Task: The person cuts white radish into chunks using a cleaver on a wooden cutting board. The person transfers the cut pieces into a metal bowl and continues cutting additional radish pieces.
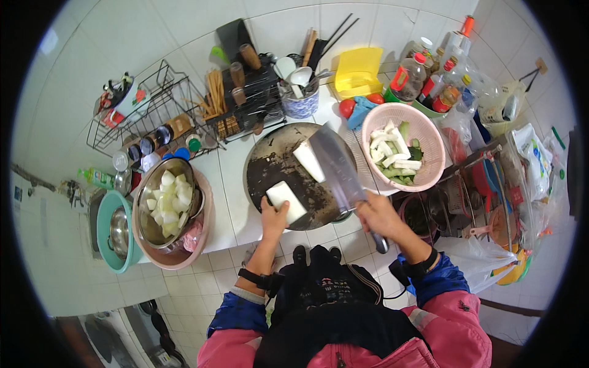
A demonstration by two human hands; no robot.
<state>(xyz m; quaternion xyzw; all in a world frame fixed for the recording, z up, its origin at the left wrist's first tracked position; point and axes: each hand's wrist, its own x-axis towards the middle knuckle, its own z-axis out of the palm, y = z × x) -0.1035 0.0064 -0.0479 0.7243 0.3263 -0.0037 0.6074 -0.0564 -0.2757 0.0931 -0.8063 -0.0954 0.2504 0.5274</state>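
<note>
My right hand (378,215) is closed around the handle of a broad-bladed cleaver (335,168), whose blade slants across the right side of a round, dark-stained chopping board (271,152). Under my left hand (275,217), thumb on one side and fingers on the other, is a flat-cut white vegetable piece (286,202) near the board's front edge. A second, longer white vegetable piece (309,161) lies farther back, partly hidden by the blade. Whether the cleaver touches it or the board, I cannot tell.
Right of the board stands a pink colander (438,152) with white strips and green vegetable pieces. At left, a steel bowl (146,221) of cut white chunks rests in a pink basin (171,262). Behind are a knife rack (253,92), a utensil crock (301,105) and several bottles (411,76).
</note>
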